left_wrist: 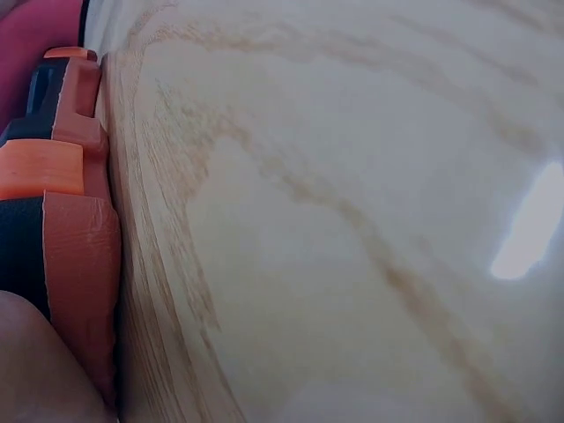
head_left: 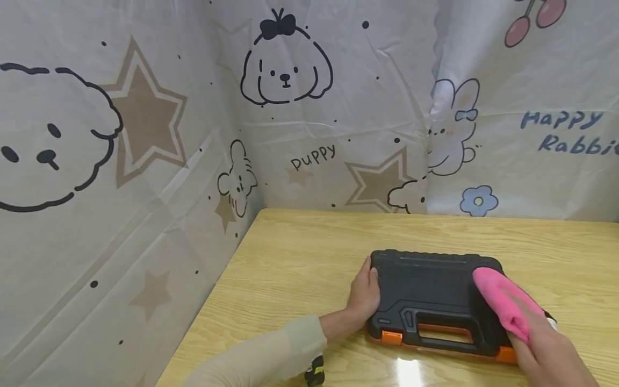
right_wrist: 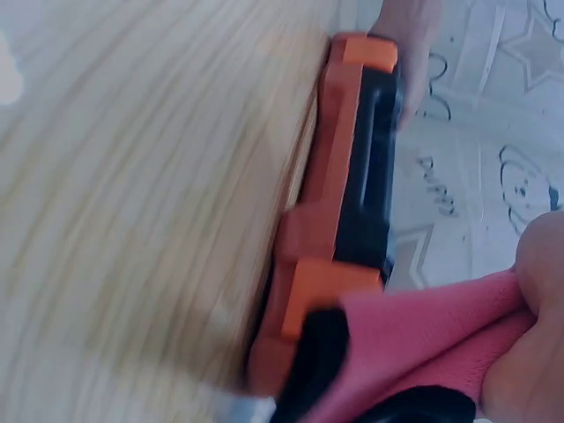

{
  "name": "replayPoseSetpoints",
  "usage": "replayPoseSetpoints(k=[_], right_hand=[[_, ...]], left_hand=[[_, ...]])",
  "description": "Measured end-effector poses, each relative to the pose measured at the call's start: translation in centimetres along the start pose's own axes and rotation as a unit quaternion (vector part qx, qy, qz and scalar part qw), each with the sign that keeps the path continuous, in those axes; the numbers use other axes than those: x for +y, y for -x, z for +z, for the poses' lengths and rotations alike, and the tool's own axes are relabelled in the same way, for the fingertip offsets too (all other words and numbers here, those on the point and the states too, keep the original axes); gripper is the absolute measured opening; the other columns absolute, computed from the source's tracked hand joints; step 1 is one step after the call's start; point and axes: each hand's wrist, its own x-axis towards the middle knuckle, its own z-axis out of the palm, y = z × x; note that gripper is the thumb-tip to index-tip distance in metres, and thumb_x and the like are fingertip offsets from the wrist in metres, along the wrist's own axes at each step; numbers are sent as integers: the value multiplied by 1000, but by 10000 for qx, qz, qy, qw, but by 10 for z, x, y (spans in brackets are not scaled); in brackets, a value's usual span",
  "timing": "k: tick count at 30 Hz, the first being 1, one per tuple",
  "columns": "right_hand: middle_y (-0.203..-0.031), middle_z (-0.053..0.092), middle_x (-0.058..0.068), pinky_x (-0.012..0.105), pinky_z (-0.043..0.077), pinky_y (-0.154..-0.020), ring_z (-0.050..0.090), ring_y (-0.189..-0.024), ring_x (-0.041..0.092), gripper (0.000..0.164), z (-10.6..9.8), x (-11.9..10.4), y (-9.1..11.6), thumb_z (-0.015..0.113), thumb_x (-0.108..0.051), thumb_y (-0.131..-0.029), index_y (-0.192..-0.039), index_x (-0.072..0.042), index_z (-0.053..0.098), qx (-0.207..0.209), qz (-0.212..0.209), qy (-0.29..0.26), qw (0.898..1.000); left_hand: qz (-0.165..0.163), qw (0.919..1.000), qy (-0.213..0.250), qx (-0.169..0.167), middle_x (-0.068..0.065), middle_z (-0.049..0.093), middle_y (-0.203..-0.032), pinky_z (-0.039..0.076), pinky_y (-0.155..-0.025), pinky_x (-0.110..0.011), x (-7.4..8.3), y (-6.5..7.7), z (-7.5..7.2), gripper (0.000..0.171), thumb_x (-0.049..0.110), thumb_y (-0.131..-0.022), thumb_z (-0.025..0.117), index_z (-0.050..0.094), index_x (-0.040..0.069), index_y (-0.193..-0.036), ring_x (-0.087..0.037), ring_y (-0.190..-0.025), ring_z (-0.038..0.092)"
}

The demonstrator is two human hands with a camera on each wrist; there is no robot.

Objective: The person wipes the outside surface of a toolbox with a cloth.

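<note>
A black plastic tool case [head_left: 430,285] with an orange lower half and orange latches lies flat and closed on the table, its carry handle toward me. My left hand [head_left: 365,293] grips the case's left side, thumb at the top edge. In my right hand [head_left: 551,344] is a folded pink cloth [head_left: 505,301], which lies over the right part of the lid. The right wrist view shows the pink cloth [right_wrist: 432,339] with dark edging, close to an orange latch [right_wrist: 326,291]. Most of the right fingers are hidden by the cloth.
The light wood-grain table [head_left: 290,258] runs back to a hanging curtain [head_left: 309,123] printed with puppies and stars; another stretch of it closes off the left. A small black and yellow item [head_left: 315,371] shows by the left sleeve [head_left: 271,352].
</note>
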Motion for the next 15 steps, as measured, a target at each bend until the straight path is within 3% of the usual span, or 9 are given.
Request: replayPoseSetpoints(k=[3,5,6,7,12,14,15], right_hand=[[-108,63,25,28,48,-96,60,-96,41,20,7,-12,0,62,-2,-96,-114,6,59,206,-385,-109,9990],[-118,62,26,4,32,-94,59,-102,40,35,13,-21,0,65,-2,-94,-127,8,56,255,-656,-202,9973],[-122,62,25,-3,22,-91,59,-105,39,39,16,-25,-1,67,-1,-93,-130,6,56,346,-783,-236,9960],[-125,62,24,-5,13,-91,60,-106,38,42,19,-30,-1,68,-2,-92,-131,6,55,373,-871,-276,9951],[-125,64,17,-3,19,-94,61,-107,32,45,31,-50,-7,73,0,-88,-130,1,58,450,-1286,-505,9894],[-130,62,15,0,20,-98,59,-113,34,48,34,-57,-10,72,-2,-90,-135,-1,56,260,-1356,-660,9882],[-132,60,15,8,26,-104,58,-116,34,50,35,-61,-12,71,-2,-90,-137,-3,55,100,-1337,-755,9881]], left_hand=[[14,10000,62,-44,-14,30,-159,24,-117,-47,0,1,-1,50,18,-111,31,24,-2,-156,-29,-146,27],[14,9999,93,-62,-14,29,-160,24,-117,-47,0,1,-2,50,18,-111,31,24,-2,-156,-30,-146,27],[17,9999,91,-61,-14,29,-160,24,-117,-47,0,1,-3,50,18,-111,31,24,-2,-156,-30,-146,26],[15,9999,100,-63,-14,29,-160,24,-117,-47,1,1,-3,50,18,-111,31,24,-2,-156,-30,-146,26],[11,9999,96,-87,-13,28,-160,24,-117,-48,1,1,-3,51,20,-111,31,23,-2,-157,-29,-146,26],[-5,10000,65,-67,-13,29,-160,24,-117,-48,2,1,-2,51,20,-111,32,24,-1,-157,-28,-146,26],[-10,10000,42,-47,-13,29,-160,24,-117,-48,2,1,-2,51,20,-111,32,24,-1,-157,-28,-146,27]])
